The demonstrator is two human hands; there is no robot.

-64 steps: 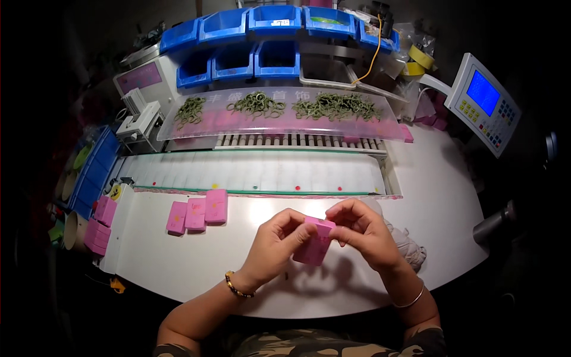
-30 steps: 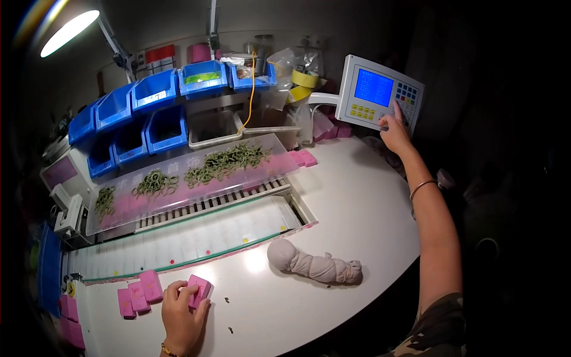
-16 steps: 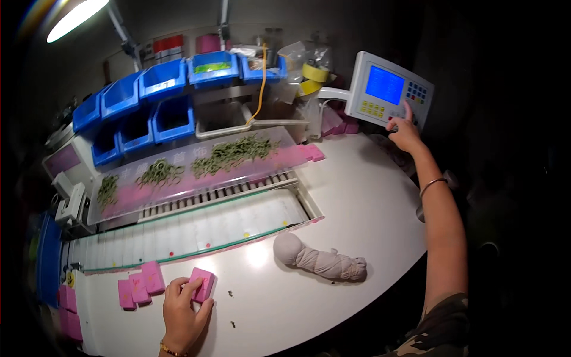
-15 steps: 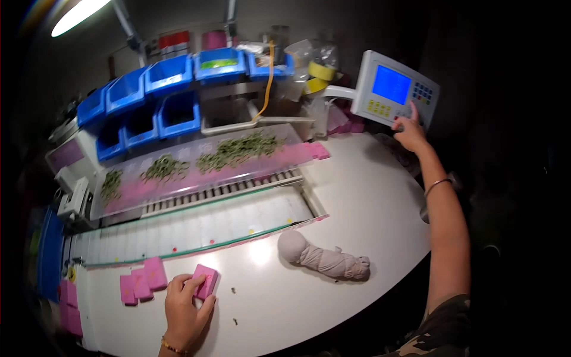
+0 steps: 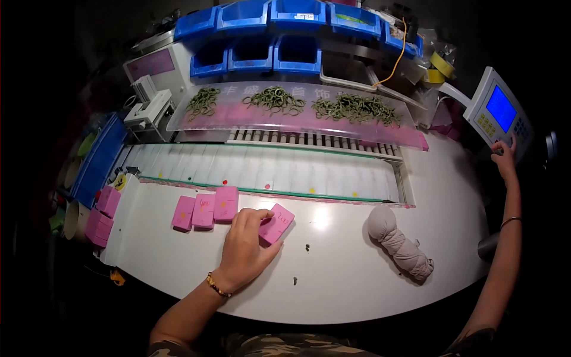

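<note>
Head view: my left fingers (image 5: 247, 221) grasp a pink block (image 5: 281, 223) at six o'clock; my right fingers (image 5: 505, 152), released, are against the two-o'clock control panel (image 5: 501, 109).

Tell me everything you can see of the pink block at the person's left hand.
The pink block is a thick rectangular slab, matte and perhaps rubbery, with red handwritten marks on its upper face. It appears to lie flat on the white table, slanting from lower left to upper right, to the right of three similar pink blocks. The left hand grasps it, fingers and thumb covering part of its left and near sides.
</note>
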